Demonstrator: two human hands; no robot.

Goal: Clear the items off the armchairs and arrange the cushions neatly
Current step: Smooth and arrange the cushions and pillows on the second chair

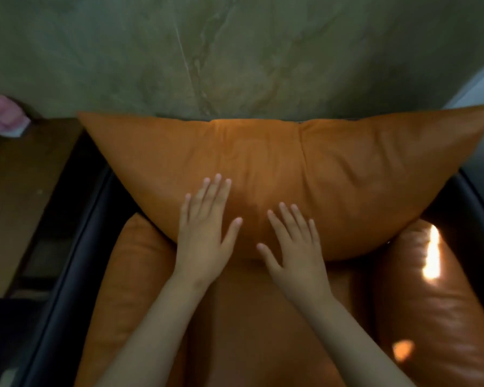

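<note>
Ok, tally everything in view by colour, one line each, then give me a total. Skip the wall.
Orange: 4: back cushion, seat cushion, left arm pad, right arm pad
Pink: 1: cloth
Brown: 1: side table
Black: 1: armchair frame
Bare hands: 2: left hand, right hand, both flat on the back cushion
Total: 9

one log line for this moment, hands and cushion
left hand: flat on cushion | right hand: flat on cushion | cushion: upright against chair back | seat: bare

Left hand (204, 233) and right hand (292, 252) press flat on the orange cushion (333, 174).
</note>
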